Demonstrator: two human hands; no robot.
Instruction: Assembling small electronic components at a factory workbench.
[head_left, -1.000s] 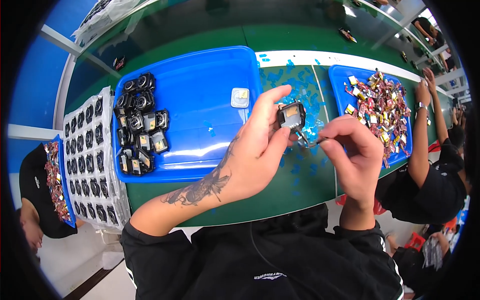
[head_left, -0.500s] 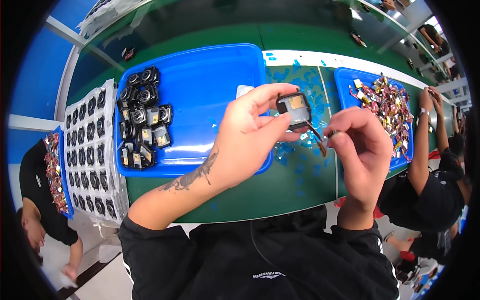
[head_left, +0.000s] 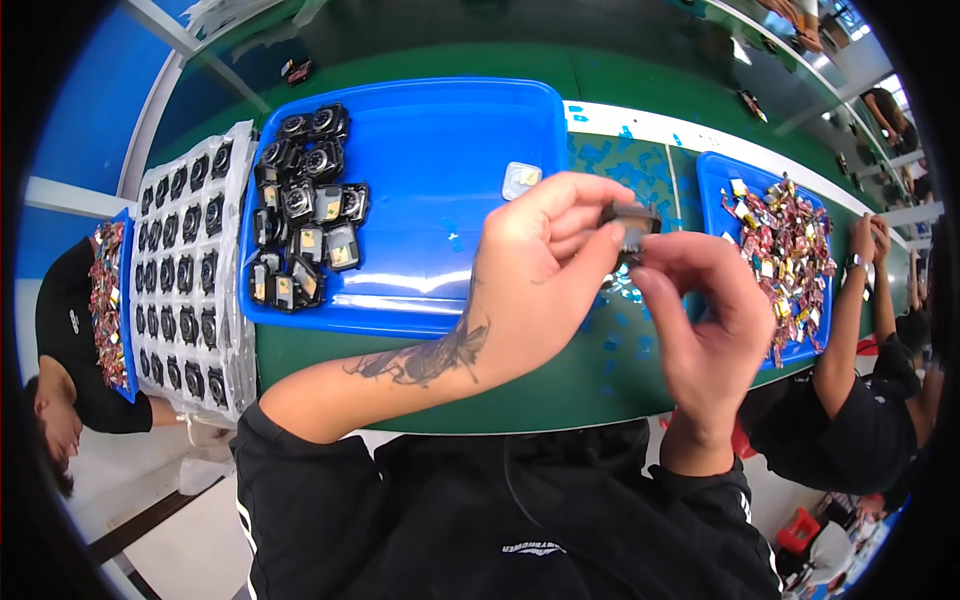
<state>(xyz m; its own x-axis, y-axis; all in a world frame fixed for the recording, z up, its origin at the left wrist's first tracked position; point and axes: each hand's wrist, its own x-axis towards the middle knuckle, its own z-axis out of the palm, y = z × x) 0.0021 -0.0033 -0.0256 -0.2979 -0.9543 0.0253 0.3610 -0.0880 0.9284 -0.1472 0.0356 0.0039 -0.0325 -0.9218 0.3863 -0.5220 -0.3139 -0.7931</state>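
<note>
My left hand grips a small black square watch housing between thumb and fingers, above the green table. The housing is tilted and a little blurred, with a greyish inner face. Against its lower right edge, my right hand has thumb and forefinger close together; whatever lies between them is hidden. Left of my hands, a blue tray holds several similar black housings heaped along its left side. Near that tray's right wall lies a pale square piece with a yellowish label.
On the right stands a second blue tray full of small reddish and gold parts. Blue film scraps litter the table between the trays. A white moulded tray of housings stands far left. Other people work at both sides.
The housing has been tilted, its face turning from view. My right hand has come in from the dangling brown strip to the housing's edge. The view has shifted slightly.
</note>
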